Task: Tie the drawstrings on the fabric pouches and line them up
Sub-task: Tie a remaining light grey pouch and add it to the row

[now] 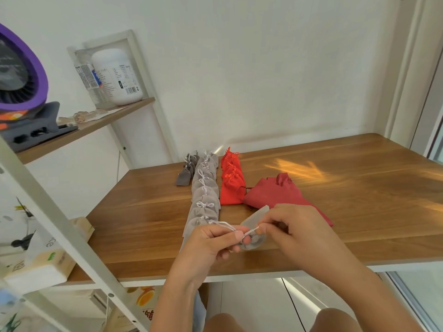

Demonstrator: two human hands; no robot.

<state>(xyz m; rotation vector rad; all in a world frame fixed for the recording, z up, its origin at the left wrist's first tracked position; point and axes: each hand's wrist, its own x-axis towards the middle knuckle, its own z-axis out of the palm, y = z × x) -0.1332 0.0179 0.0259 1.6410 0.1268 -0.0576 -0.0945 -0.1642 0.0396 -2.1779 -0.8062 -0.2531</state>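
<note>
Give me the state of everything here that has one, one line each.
Left hand: pinches the cord.
Right hand: pinches the cord at the pouch mouth.
Held pouch: between the hands, no bow yet.
Light grey row: tied, lined up.
Dark grey row: tied, lined up.
Red row: tied, lined up.
Dark red pile: flat, loose, out of line.
Jar: upright on the shelf.

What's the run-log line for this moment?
phase: tying | left hand: pinches white drawstring | right hand: pinches drawstring at light grey pouch | lined up: light grey row, red row, dark grey row
</note>
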